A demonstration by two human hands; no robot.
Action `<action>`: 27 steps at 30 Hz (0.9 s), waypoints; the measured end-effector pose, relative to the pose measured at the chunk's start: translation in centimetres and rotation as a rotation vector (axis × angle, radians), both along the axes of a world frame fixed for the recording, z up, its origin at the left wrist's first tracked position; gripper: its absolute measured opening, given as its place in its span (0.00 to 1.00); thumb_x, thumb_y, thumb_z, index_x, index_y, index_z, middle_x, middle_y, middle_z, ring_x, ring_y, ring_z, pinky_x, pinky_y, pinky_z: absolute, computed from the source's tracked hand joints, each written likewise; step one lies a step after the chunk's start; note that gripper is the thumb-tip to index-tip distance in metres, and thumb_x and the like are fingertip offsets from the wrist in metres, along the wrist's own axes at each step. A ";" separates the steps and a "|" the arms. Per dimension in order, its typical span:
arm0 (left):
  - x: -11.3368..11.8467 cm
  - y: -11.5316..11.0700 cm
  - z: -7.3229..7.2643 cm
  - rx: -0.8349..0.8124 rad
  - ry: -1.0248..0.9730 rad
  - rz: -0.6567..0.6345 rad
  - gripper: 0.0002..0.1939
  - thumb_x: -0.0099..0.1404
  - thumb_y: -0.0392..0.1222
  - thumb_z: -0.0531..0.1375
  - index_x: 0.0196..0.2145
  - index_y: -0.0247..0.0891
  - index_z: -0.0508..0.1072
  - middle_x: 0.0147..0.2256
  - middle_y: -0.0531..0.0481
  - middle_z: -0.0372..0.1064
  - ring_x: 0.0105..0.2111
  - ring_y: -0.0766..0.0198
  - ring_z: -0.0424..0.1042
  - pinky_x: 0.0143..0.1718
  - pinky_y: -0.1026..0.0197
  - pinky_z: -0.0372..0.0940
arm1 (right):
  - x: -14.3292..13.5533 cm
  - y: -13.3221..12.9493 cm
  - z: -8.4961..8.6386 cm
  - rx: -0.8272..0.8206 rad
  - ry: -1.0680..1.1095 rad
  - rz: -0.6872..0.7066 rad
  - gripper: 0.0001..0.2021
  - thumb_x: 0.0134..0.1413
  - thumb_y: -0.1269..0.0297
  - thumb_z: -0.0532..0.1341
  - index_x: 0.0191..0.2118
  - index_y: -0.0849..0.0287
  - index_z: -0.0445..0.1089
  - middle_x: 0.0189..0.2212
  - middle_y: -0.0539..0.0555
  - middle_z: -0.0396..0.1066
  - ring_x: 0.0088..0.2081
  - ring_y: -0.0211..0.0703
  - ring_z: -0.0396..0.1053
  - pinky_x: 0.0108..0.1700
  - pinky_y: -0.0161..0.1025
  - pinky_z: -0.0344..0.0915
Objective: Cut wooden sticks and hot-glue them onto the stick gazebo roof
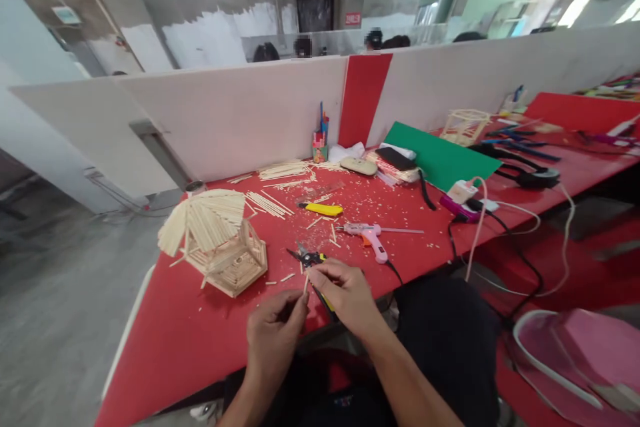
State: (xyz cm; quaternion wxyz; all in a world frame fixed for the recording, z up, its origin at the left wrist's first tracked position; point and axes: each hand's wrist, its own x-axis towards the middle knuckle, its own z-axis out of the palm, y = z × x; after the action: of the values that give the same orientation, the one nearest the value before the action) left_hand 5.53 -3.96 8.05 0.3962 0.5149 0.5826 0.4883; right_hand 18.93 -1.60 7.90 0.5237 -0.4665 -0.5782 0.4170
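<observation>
Between my two hands is a short thin wooden stick (306, 282), standing nearly upright over the table's front edge. My left hand (275, 327) pinches its lower end between thumb and fingers. At its upper end, my right hand (343, 290) has thumb and fingertips closed on it. Just beyond, partly covered by my right hand, lie pliers or cutters (311, 258) with black and yellow handles. A pink glue gun (367, 233) lies behind my right hand, a clear glue stick in its back. To the left stands a small wooden-stick pavilion model (235, 270) with a partly covered roof (213, 217).
A yellow utility knife (324, 209), loose sticks (270, 203) and scattered scraps cover the middle of the red table (165, 333). Behind are a pen holder (320, 147), a glasses case (359, 165) and a green board (440, 157). Cables run from a power strip (459, 208) at right.
</observation>
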 end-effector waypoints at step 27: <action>-1.8 3.3 0.0 -0.265 -0.629 0.130 0.19 0.40 0.49 0.72 0.27 0.33 0.76 0.17 0.53 0.69 0.12 0.79 0.54 0.11 0.75 0.47 | 0.6 19.4 -0.9 -0.084 -1.325 0.016 0.16 0.59 0.59 0.58 0.50 0.60 0.64 0.48 0.57 0.66 0.45 0.45 0.67 0.45 0.48 0.67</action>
State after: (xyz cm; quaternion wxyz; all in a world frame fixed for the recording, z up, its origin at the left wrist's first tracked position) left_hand 3.70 -0.64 8.05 0.5878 0.2449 0.5221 0.5674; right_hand 19.57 17.84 7.03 0.0355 -0.6400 -0.7646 0.0680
